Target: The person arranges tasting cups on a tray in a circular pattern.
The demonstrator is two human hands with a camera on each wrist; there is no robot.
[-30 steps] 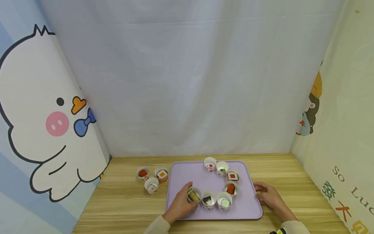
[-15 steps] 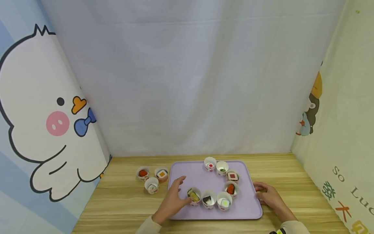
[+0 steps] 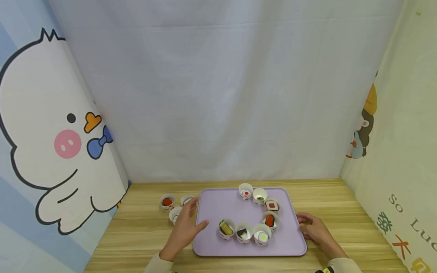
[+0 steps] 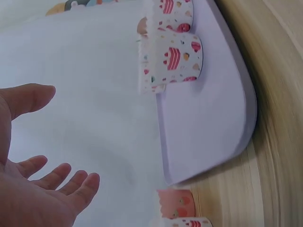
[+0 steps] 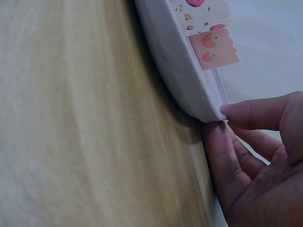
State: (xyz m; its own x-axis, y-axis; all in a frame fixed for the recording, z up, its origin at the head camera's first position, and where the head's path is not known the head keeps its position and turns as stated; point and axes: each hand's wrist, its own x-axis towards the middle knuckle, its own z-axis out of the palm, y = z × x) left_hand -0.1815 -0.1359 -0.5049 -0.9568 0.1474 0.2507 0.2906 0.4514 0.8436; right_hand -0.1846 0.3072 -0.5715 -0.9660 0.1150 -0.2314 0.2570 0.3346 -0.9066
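My left hand (image 3: 183, 229) hangs with spread fingers over the left edge of the lilac tray (image 3: 218, 203), holding nothing. Its fingertips overlap the paper cups left of the tray in the head view: one with an orange-red topped sushi piece (image 3: 167, 203), a white one (image 3: 175, 214) and a pink one (image 3: 186, 199), the last two partly hidden. On the tray several patterned cups stand in a curve, the nearest to this hand being the cup with a yellowish piece (image 3: 226, 229). My right hand (image 3: 317, 229) pinches the tray's right rim between thumb (image 5: 251, 112) and fingers.
A wooden table (image 3: 136, 239) lies under the tray. Behind it hangs a pale cloth (image 3: 218, 94); printed curtains with a cartoon duck (image 3: 44, 132) and lettering flank both sides. Other cups, such as the one with a red-centred square (image 3: 272, 205), line the tray's right half.
My left hand has let go of the cup with the yellowish piece and moved left toward the cups beside the tray. The right hand stays on the rim.
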